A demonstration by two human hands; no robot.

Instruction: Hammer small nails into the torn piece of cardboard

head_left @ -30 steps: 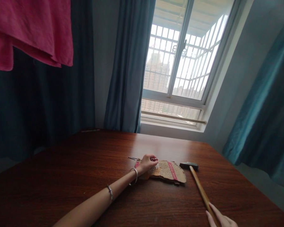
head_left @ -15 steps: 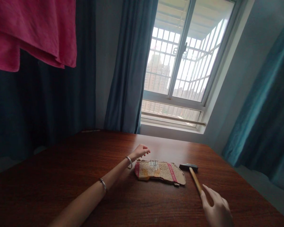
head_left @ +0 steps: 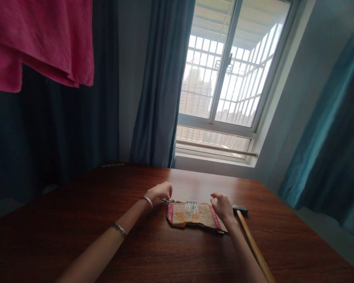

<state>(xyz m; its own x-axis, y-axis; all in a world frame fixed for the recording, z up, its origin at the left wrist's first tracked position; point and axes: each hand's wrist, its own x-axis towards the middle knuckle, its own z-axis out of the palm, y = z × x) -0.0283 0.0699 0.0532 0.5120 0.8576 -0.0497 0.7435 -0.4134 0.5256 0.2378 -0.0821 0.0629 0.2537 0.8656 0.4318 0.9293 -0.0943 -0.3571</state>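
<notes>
A flat piece of cardboard [head_left: 179, 216] with pink bands and many dark dots lies on the table. Several nails [head_left: 191, 204] stand upright in a row near its far edge. My left hand [head_left: 163, 190] is at the cardboard's far left corner, fingers curled down and together. Thin dark pieces show just below them; whether they are gripped is hidden. Over the cardboard's right end hovers my right hand [head_left: 222, 206], fingers bent but apart, nothing visible in them. The hammer [head_left: 249, 237] rests beside my right forearm, its dark head partly behind my wrist.
The brown wooden table [head_left: 129, 243] reaches back to a barred window [head_left: 221, 98] and blue curtains [head_left: 162, 98]. A pink cloth [head_left: 56, 39] hangs at upper left. A thin pale strip [head_left: 113, 164] lies at the table's far left edge.
My right hand has let go of the hammer handle and moved left and forward to the cardboard. My left hand has shifted left, down to the cardboard's corner. The hammer handle has swung slightly.
</notes>
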